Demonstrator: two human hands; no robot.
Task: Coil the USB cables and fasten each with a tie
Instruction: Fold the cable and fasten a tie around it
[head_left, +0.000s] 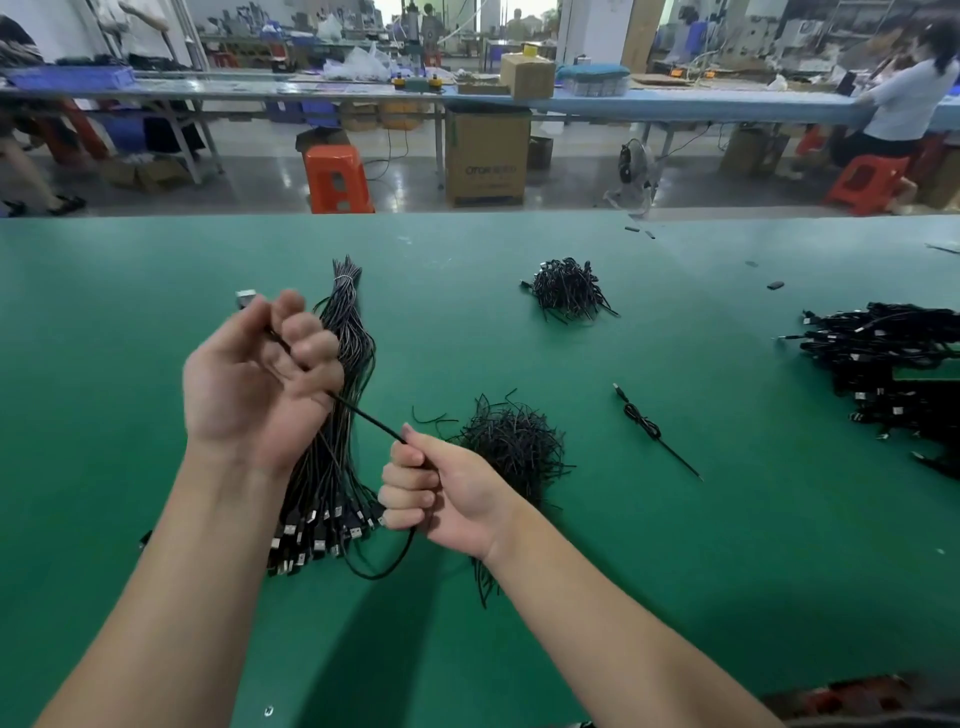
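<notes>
Nearest me, my right hand (441, 493) is curled into a fist around the cable (369, 415) I am working on, thumb and forefinger pinching it where it leaves the top of the fist, while the slack drops out below in a loose loop that sags to the green table (675, 597). From that pinch the cable runs taut, up and to the left, to my left hand (260, 379), which is raised higher and farther out, fingers folded around the line; its metal plug (244, 300) juts out past my left knuckles. So the long axis is a diagonal between the fists, low-right to high-left, and the free length all hangs on the right-hand side; I judge that the right hand must bring the turns to the left, which serves as the form for the coil. Behind my left hand lies the bundle of uncoiled cables (332, 457), plug ends toward me. Just beyond my right hand sits a heap of ties (511, 447), close for the fastening; a second heap (566, 288) lies farther off. One single cable (649, 426) lies alone to the right, and a stack of finished cables (893, 364) sits at the far right edge.
</notes>
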